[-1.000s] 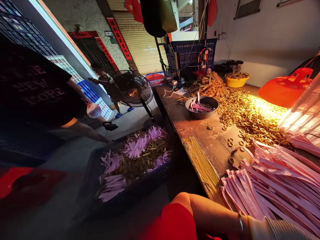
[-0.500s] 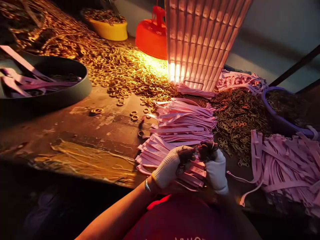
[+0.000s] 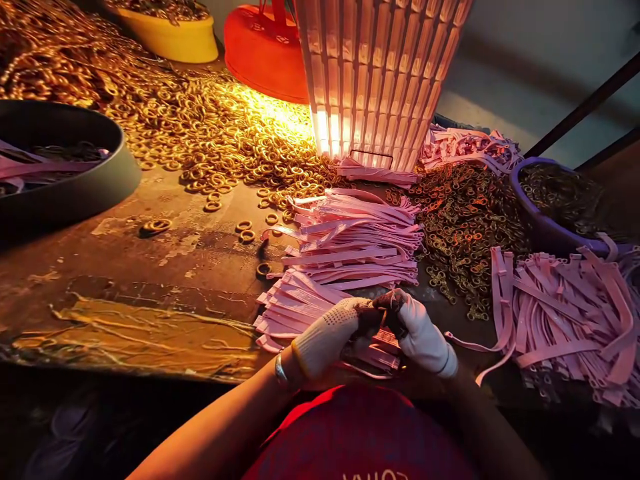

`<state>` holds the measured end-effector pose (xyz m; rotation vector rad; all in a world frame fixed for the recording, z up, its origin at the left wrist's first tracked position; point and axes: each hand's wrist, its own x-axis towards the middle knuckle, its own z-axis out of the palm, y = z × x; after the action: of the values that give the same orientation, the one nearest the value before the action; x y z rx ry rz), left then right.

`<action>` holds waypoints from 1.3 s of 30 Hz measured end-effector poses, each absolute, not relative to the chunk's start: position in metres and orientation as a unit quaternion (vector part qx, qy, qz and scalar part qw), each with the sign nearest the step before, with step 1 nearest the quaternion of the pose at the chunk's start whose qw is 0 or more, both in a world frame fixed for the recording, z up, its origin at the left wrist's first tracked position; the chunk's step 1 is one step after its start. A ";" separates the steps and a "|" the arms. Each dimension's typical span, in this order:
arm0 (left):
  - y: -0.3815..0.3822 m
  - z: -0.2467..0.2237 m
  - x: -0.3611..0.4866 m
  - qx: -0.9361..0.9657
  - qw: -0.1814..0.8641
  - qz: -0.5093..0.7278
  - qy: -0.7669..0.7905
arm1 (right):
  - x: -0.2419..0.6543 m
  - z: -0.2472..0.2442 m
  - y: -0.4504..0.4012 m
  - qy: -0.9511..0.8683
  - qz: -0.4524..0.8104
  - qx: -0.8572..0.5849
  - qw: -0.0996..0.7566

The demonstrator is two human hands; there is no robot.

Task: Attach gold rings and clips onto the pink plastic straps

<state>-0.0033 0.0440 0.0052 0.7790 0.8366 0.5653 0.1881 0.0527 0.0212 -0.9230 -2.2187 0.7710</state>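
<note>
My left hand [image 3: 327, 333], in a white knit glove with dark fingertips, is closed in a pinch. Opposite it, my right hand [image 3: 423, 333], gloved the same way, is closed too, its fingertips meeting the left ones. Whatever sits between the fingers is too small and dark to make out. Both hands are over the near end of a bundle of pink straps [image 3: 295, 307]. Just beyond lies a larger stack of pink straps [image 3: 357, 233]. To the right of my right hand, more pink straps with small end fittings [image 3: 565, 320] are heaped at the table edge.
Brass-coloured rings [image 3: 215, 147] spread across the back under a red lamp [image 3: 265, 53]. A ribbed translucent panel [image 3: 375, 73] stands beside it. Small metal clasps [image 3: 460, 233] lie right, near a purple basin [image 3: 537, 210]. A dark tub [image 3: 115, 177] and yellow container [image 3: 185, 40] are left.
The view has shifted slightly, so the table things sit further left. My right hand has turned and its fingertips have come closer to the left ones.
</note>
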 end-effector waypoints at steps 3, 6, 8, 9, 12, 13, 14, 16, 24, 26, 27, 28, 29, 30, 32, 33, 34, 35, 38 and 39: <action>0.044 0.004 -0.005 0.399 0.766 0.255 0.434 | 0.192 0.017 0.049 -0.866 0.184 -0.414 0.212; 0.046 0.008 -0.008 0.472 0.700 0.277 0.459 | 0.197 0.022 0.048 -0.884 0.084 -0.456 0.060; 0.048 0.011 -0.008 0.532 0.656 0.277 0.459 | 0.198 0.029 0.050 -0.888 0.056 -0.457 -0.003; 0.048 0.013 -0.007 0.547 0.646 0.275 0.456 | 0.197 0.033 0.051 -0.890 0.052 -0.453 -0.018; 0.049 0.016 -0.001 0.498 0.692 0.277 0.443 | 0.193 0.036 0.049 -0.891 0.040 -0.452 0.000; 0.049 0.016 0.002 0.455 0.721 0.285 0.439 | 0.191 0.034 0.047 -0.886 0.033 -0.461 0.023; 0.049 0.016 0.004 0.407 0.747 0.298 0.432 | 0.189 0.029 0.044 -0.878 0.024 -0.476 0.051; 0.051 0.014 0.009 0.326 0.778 0.331 0.422 | 0.187 0.018 0.039 -0.851 0.020 -0.514 0.111; 0.119 0.003 0.014 0.703 0.351 0.299 0.542 | 0.206 -0.007 0.045 -0.720 0.148 -0.615 0.285; 0.138 0.001 0.020 0.761 0.208 0.209 0.578 | 0.209 -0.007 0.046 -0.712 0.180 -0.606 0.305; 0.144 0.001 0.024 0.771 0.171 0.165 0.591 | 0.210 -0.008 0.046 -0.710 0.195 -0.600 0.313; 0.149 0.001 0.029 0.776 0.152 0.132 0.597 | 0.210 -0.009 0.046 -0.708 0.206 -0.594 0.321; 0.152 0.001 0.032 0.778 0.146 0.111 0.601 | 0.210 -0.010 0.045 -0.708 0.213 -0.587 0.330; 0.153 0.001 0.036 0.777 0.145 0.103 0.604 | 0.211 -0.011 0.045 -0.710 0.218 -0.579 0.338; 0.153 0.000 0.038 0.777 0.143 0.096 0.605 | 0.211 -0.011 0.046 -0.713 0.217 -0.566 0.351; 0.152 0.000 0.038 0.778 0.142 0.094 0.605 | 0.212 -0.009 0.046 -0.717 0.215 -0.560 0.355; 0.150 0.000 0.036 0.778 0.144 0.102 0.603 | 0.211 -0.007 0.047 -0.722 0.213 -0.553 0.357; 0.148 0.001 0.032 0.776 0.156 0.125 0.598 | 0.211 -0.004 0.047 -0.728 0.209 -0.547 0.358; 0.130 0.004 0.017 0.728 0.306 0.249 0.560 | 0.207 0.007 0.047 -0.750 0.197 -0.525 0.351; 0.121 0.006 0.011 0.686 0.391 0.285 0.544 | 0.205 0.011 0.046 -0.758 0.192 -0.520 0.343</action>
<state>0.0108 0.1210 0.0060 1.7431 1.3819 0.7236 0.2055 0.0463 0.0105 -1.3510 -1.9705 0.4999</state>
